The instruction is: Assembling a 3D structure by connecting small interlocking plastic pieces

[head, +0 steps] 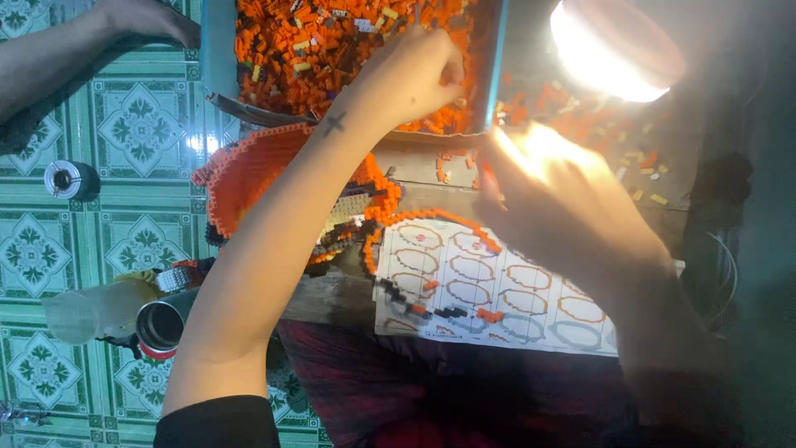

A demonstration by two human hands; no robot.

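Left arm stretched far forward, bare forearm running up from a dark sleeve at the near edge, a small dark cross mark near the wrist. The left hand point(414, 75) is curled, knuckles up, fingertips pinched together at the far side. The right hand point(555, 195) sits nearer and to the right, fingers bunched pointing left, washed out by bright light.

Floor point(141, 124): green patterned tiles.
Lamp point(613, 46): bright, top right.
Can point(162, 323): lying on its side on floor.
Spool point(70, 180): left, on floor.
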